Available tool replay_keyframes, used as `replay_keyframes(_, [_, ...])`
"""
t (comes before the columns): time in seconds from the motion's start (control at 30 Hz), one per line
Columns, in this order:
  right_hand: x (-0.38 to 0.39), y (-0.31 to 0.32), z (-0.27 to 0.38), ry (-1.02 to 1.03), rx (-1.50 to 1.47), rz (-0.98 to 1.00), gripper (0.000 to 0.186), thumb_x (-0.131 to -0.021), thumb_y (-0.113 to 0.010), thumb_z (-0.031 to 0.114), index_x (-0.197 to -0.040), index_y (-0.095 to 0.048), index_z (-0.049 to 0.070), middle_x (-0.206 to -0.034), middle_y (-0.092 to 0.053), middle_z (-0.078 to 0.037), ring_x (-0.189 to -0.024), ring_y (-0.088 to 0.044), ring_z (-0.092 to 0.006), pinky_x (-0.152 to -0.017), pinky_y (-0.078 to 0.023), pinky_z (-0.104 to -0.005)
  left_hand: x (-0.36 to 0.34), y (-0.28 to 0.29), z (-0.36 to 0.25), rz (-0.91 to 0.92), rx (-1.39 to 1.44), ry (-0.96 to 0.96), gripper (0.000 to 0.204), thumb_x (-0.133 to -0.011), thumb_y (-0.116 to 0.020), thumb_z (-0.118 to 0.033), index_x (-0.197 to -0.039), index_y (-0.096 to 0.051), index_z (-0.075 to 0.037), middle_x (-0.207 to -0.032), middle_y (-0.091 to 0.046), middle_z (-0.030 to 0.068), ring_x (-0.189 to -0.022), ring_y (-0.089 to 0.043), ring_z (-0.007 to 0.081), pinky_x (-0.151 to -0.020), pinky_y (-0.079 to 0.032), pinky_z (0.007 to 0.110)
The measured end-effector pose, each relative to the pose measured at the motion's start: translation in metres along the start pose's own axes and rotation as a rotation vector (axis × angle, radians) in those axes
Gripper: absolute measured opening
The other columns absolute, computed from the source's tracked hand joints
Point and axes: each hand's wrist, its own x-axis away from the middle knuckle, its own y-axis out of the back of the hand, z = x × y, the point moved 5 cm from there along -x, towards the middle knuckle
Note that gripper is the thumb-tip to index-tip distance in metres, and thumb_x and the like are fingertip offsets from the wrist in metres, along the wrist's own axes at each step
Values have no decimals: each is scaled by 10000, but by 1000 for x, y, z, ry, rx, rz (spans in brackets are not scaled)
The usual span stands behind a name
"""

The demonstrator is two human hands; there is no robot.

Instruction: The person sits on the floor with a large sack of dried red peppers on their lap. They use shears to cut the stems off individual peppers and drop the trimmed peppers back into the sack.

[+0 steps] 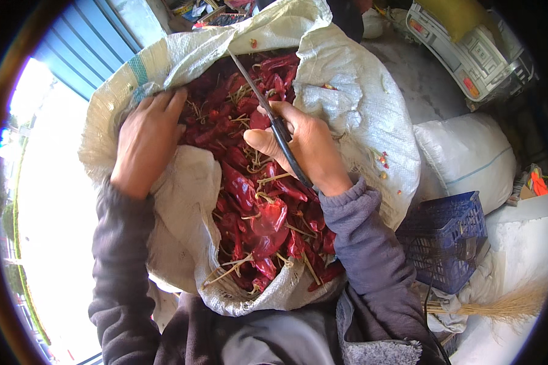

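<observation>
A white woven sack (371, 91) stands in front of me with its mouth rolled back, filled with dried red chili peppers (268, 225) that carry long pale stems. My right hand (307, 143) is closed round the black handle of a pair of scissors (277, 125) over the middle of the peppers. Their slim metal blades point up and left toward the sack's far rim. At the left side of the mouth, my left hand (149, 134) rests on the rolled edge, fingers stretched toward the peppers. It holds nothing that I can see, though some fingertips are hidden.
On the right stand a blue plastic crate (447, 237) and a full white sack (466, 155). A straw broom (505, 307) lies below them. The rear of a small vehicle (463, 55) shows at the far right. Blue corrugated sheeting (88, 45) borders the bright left side.
</observation>
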Motion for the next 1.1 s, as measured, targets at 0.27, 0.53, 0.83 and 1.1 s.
replay_keyframes(0.27, [5, 2, -8, -53, -22, 28, 740, -867, -800, 630, -1201, -668, -18, -676, -568, 3, -639, -547, -78, -598, -489, -284, -25, -41, 37, 218, 319, 235, 570, -788, -810, -124, -1324, -645, -20, -1139, -722, 223, -1116, -666, 423, -933, -526, 507])
replay_keyframes(0.53, [1, 7, -12, 9, -8, -20, 653, -868, -785, 640, -1001, -666, 12, -640, -644, -70, -606, -673, -221, -577, -526, -380, -13, -15, 15, 167, 667, 334, 533, -802, -815, -127, -1306, -674, -31, -1194, -731, 149, -1106, -689, 273, -1010, -499, 378])
replay_keyframes(0.83, [32, 23, 25, 115, 107, 25, 885, -815, -818, 660, -1308, -599, -42, -751, -680, -126, -702, -714, -268, -677, -556, -373, -26, -25, -42, -111, 1543, 408, 425, -965, -661, 3, -1387, -614, -11, -1195, -692, 51, -1078, -653, 138, -981, -507, 279])
replay_keyframes(1.1, [50, 40, 28, 21, 326, -99, 866, -789, -876, 559, -1343, -608, -51, -876, -702, -200, -801, -714, -343, -704, -558, -419, -19, -56, -61, -60, 1859, 500, 462, -996, -653, -119, -1435, -541, -30, -932, -588, -21, -730, -505, 50, -628, -395, 210])
